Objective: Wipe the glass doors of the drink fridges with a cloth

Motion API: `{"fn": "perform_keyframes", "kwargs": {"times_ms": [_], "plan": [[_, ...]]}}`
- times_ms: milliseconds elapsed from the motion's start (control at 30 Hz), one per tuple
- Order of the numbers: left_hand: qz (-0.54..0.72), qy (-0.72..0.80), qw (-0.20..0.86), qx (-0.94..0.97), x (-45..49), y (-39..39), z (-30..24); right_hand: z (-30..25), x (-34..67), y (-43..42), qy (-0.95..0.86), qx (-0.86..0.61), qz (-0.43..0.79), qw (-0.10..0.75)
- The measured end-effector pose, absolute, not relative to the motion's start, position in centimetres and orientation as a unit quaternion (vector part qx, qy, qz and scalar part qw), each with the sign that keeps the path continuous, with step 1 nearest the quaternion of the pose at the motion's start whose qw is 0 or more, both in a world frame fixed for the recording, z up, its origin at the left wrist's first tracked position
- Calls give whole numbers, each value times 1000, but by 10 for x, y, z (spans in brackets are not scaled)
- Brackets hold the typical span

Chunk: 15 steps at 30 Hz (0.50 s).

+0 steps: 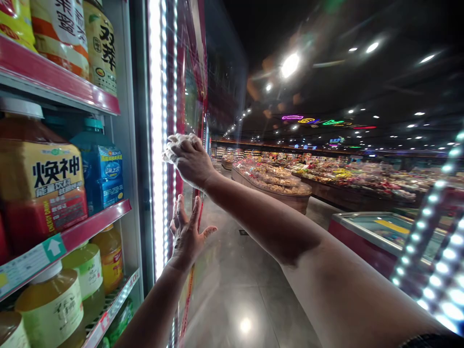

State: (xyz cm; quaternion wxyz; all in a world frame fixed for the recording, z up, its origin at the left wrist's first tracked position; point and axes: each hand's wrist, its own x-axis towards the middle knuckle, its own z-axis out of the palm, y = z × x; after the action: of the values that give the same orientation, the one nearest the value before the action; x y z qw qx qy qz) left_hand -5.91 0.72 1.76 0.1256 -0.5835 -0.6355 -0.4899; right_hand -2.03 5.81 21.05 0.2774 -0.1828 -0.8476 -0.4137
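Observation:
My right hand (192, 157) reaches across from the lower right to the bright strip of lights (157, 121) at the cooler's edge. Its fingers are bent over what looks like a crumpled whitish cloth (169, 150), pressed towards the strip. Just below, my left hand (188, 229) is raised with its fingers spread and holds nothing. It is beside the red-framed cooler door (201, 58); whether it touches the door I cannot tell.
Cooler shelves at left carry several drink bottles (47, 179) behind red shelf edges (96, 222). A grey tiled floor (250, 270) runs along the cooler. Farther right stand a chest freezer (362, 227) and a round display of packed goods (271, 179). Another light strip (435, 280) shows at right.

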Motion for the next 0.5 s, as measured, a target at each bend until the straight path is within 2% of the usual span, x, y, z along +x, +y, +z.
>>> {"fn": "perform_keyframes", "kwargs": {"times_ms": [67, 233, 400, 500], "plan": [[-486, -636, 128, -586, -60, 7, 17, 211, -16, 57, -839, -196, -413, 295], [-487, -624, 153, -591, -62, 8, 15, 207, 3, 55, -853, -168, -418, 263], [-498, -615, 164, -589, -63, 9, 14, 203, 21, 50, -840, -184, -416, 295], [-490, -623, 157, -589, -64, 8, 15, 197, 28, 47, -848, -172, -425, 266]]}}
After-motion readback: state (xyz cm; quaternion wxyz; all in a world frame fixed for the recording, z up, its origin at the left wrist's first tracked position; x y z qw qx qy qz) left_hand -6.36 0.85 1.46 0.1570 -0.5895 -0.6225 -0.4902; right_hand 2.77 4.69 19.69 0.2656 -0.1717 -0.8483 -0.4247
